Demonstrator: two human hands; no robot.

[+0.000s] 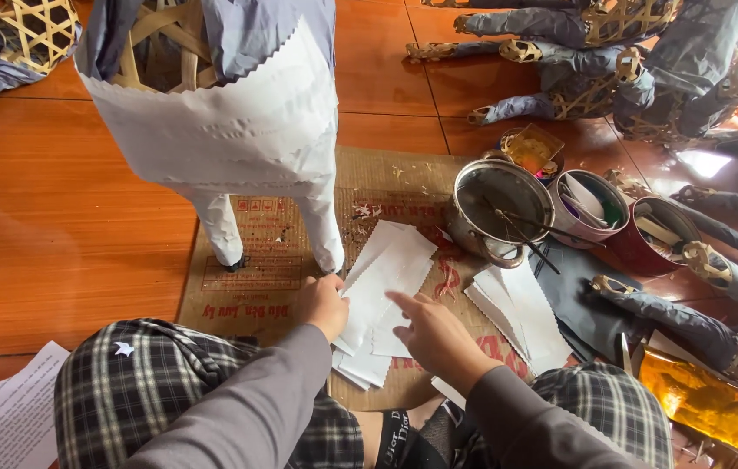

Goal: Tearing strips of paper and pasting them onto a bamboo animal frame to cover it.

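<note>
A stack of white paper strips with zigzag edges [386, 278] lies on a brown cardboard sheet [256, 287] on the floor. My left hand [324, 304] rests curled on the stack's left edge, next to the white paper-covered leg [324, 227] of a bamboo-framed figure [221, 113]. My right hand [434, 334] lies on the stack's right side, forefinger stretched onto the top strip. Whether either hand pinches a strip is hidden.
A metal pot with sticks [499, 213] stands to the right, beside two round tins [590, 207] [655, 234]. More white strips [521, 313] lie on dark paper. Grey paper-wrapped bamboo figures [595, 61] crowd the upper right. Gold foil [708, 404] lies at lower right, printed sheets [4, 417] at lower left.
</note>
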